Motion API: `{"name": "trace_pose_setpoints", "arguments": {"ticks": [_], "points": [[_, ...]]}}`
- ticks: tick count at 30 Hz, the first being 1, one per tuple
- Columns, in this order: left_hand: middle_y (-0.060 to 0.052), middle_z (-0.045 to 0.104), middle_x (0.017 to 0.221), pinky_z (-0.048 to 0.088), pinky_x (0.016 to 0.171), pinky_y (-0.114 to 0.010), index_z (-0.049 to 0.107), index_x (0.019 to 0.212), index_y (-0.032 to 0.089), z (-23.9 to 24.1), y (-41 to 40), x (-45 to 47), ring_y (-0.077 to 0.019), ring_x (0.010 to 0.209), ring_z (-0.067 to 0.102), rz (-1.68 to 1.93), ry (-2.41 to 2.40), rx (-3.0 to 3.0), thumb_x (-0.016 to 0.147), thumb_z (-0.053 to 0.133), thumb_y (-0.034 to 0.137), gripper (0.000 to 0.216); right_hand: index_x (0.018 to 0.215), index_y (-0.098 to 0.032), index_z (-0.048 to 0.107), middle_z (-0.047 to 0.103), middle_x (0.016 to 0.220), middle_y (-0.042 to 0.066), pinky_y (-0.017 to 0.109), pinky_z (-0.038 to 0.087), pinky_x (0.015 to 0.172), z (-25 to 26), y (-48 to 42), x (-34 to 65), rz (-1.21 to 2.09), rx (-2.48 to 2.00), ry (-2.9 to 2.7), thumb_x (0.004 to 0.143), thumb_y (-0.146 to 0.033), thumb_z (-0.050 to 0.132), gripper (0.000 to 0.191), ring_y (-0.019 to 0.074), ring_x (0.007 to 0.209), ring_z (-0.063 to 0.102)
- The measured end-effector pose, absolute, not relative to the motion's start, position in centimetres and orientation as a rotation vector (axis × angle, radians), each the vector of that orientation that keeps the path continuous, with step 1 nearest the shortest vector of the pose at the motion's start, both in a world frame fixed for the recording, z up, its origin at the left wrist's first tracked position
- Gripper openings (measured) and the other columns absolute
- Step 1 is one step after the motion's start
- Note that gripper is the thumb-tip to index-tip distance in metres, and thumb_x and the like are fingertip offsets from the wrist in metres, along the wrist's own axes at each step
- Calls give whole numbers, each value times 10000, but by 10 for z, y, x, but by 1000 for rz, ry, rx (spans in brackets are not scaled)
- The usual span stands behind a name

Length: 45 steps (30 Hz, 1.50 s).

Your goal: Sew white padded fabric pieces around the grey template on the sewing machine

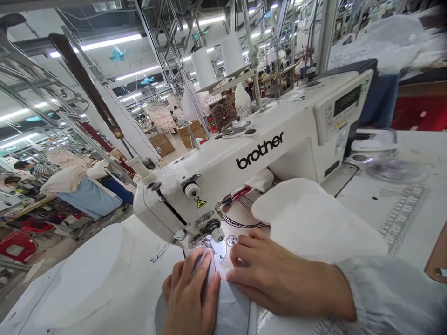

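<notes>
A white sewing machine [216, 170] marked "brother" stands before me, its needle area lit at the lower left of the arm. My left hand [190, 295] is closed on a light grey fabric piece [233, 309], fingertips just in front of the presser foot [208, 243], with a fold of the cloth showing between its fingers. From the right side, my right hand [270, 270] has curled fingers, thumb and forefinger pinching the cloth near its edge, beside the metal needle plate [220, 251]. The hands partly hide the cloth, and the needle tip is not clear.
White cut fabric pieces [307, 218] lie under the machine arm, and another white piece [87, 274] is on the left. Red-handled snips [237, 195] rest behind the needle. A printed ruler scale [401, 218] and clear plastic item [396, 168] are at right. Thread cones [232, 53] stand behind.
</notes>
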<state>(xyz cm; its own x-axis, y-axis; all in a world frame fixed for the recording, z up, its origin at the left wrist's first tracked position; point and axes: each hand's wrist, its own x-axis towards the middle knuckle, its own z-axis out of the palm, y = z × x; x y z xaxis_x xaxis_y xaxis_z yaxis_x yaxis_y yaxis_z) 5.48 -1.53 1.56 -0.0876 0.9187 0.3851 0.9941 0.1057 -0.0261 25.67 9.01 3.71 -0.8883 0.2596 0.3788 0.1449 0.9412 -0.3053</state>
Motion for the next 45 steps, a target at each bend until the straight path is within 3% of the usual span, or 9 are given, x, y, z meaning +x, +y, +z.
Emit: {"name": "trace_pose_setpoints", "arguments": {"ticks": [11, 17, 22, 28, 41, 45], "points": [[-25, 639, 1323, 452, 941, -408, 679, 1203, 251, 6, -13, 70, -220, 1138, 587, -336, -2177, -1719, 997, 277, 264, 453, 945, -206, 627, 594, 980, 13, 365, 278, 828, 39, 95, 259, 343, -291, -2723, 1002, -207, 471, 166, 176, 898, 472], [-22, 640, 1329, 463, 936, -416, 671, 1220, 255, 7, -11, 73, -225, 1127, 597, -292, -2207, -1668, 989, 293, 250, 443, 920, -164, 606, 607, 945, 40, 373, 303, 805, 46, 96, 248, 200, -307, -2790, 904, -154, 566, 44, 199, 892, 486], [-40, 648, 1318, 490, 860, -441, 689, 1190, 244, 9, -10, 75, -250, 1094, 623, -246, -2190, -1673, 982, 294, 222, 447, 970, -181, 577, 580, 978, 49, 365, 324, 765, 42, 92, 239, 134, -306, -2771, 1021, -235, 442, 154, 205, 854, 469], [-42, 641, 1327, 482, 876, -443, 681, 1205, 246, 8, -10, 76, -244, 1100, 621, -242, -2207, -1649, 983, 298, 236, 443, 938, -174, 554, 563, 950, 56, 363, 310, 763, 39, 93, 240, 72, -278, -2759, 1026, -200, 382, 195, 201, 820, 437], [-49, 620, 1343, 454, 899, -469, 659, 1222, 274, 14, -3, 83, -256, 1172, 581, -229, -2332, -1582, 992, 296, 256, 430, 941, -191, 620, 561, 949, 37, 372, 264, 775, 40, 106, 240, 203, -339, -2761, 999, -290, 516, 155, 199, 872, 439], [-50, 615, 1345, 451, 913, -487, 670, 1202, 268, 15, -2, 83, -262, 1164, 581, -255, -2348, -1590, 993, 295, 249, 430, 986, -194, 648, 598, 1050, 32, 370, 267, 819, 40, 107, 242, 256, -265, -2736, 1018, -252, 515, 148, 184, 927, 474]]}}
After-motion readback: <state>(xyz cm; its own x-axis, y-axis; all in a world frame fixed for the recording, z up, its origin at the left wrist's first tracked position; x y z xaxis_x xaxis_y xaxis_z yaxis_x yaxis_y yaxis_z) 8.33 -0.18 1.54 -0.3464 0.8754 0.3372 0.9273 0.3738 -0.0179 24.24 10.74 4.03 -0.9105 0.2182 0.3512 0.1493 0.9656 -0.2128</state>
